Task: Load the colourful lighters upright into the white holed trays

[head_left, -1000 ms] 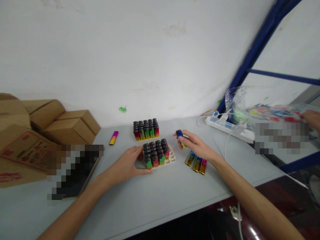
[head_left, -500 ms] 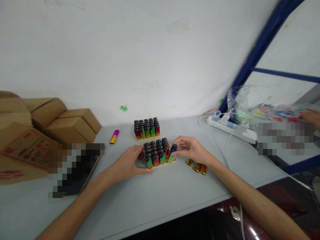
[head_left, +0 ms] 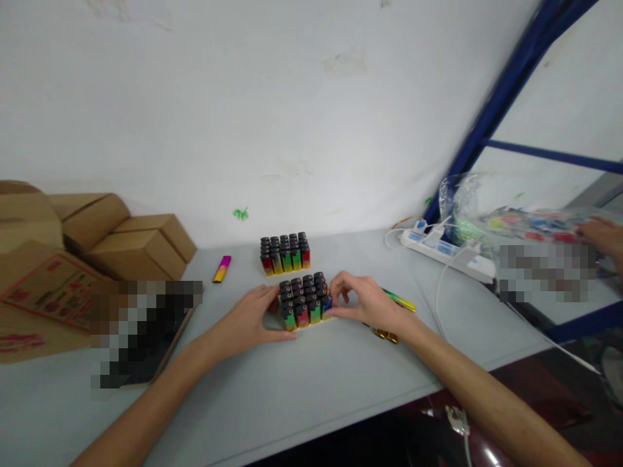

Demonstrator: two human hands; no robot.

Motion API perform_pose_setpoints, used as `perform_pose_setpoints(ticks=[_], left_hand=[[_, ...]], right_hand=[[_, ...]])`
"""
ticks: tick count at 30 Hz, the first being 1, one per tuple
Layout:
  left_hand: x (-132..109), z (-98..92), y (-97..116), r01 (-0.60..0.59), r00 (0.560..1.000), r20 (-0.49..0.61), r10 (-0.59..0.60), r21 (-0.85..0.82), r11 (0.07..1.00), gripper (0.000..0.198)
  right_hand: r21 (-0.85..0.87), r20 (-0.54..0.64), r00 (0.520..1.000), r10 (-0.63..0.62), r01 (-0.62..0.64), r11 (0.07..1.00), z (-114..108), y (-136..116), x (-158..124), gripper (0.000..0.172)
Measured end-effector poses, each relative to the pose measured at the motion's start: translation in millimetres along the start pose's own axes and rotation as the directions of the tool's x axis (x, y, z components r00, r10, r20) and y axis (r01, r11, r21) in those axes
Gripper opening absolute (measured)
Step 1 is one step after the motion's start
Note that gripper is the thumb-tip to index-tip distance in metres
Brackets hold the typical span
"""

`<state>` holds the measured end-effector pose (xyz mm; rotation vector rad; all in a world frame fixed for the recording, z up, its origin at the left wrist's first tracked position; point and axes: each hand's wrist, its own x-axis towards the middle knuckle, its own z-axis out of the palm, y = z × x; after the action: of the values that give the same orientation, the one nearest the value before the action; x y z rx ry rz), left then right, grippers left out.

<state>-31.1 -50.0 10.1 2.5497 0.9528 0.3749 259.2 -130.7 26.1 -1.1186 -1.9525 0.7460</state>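
Rows of upright lighters (head_left: 302,301) with black tops stand packed together on the table in front of me. My left hand (head_left: 260,313) braces the left side of this block, its thumb along the front corner and its fingers around the back. At the right front corner, my right hand (head_left: 357,300) pinches a blue lighter (head_left: 326,307), which now stands upright in line with the others. Under and beside my right wrist lie loose lighters, among them a green-yellow lighter (head_left: 400,300) and some gold-ended lighters (head_left: 386,335), partly hidden by the hand.
A second block of lighters (head_left: 285,253) stands behind, near the wall. One purple-yellow lighter (head_left: 222,269) lies to its left. Cardboard boxes (head_left: 141,246) and a pixelated dark flat object fill the left. On the right are a power strip (head_left: 448,255), cables, a plastic bag and another person's hand (head_left: 603,235).
My right hand has brought the blue lighter from a tilt to upright in the block's right front corner. My left hand keeps its place. The view has shifted slightly.
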Motion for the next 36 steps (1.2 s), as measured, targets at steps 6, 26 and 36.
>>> perform_pose_setpoints(ticks=[6,26,36], left_hand=[[1.0,-2.9,3.0,0.029,0.999,-0.020,-0.029,0.001,1.000,0.056],[-0.2,-1.3,0.8,0.016,0.999,-0.045,-0.016,0.000,1.000,0.054],[-0.5,-0.9,-0.7,0.016,0.999,-0.029,-0.016,0.019,1.000,0.056]], right_hand=[[-0.113,0.051,0.996,0.071,-0.065,0.992,-43.3,6.3,-5.9,0.027],[-0.266,0.125,0.916,0.381,-0.339,0.902,-89.2,57.0,-31.0,0.049],[-0.406,0.013,0.954,0.300,-0.269,0.873,-71.9,49.2,-16.6,0.050]])
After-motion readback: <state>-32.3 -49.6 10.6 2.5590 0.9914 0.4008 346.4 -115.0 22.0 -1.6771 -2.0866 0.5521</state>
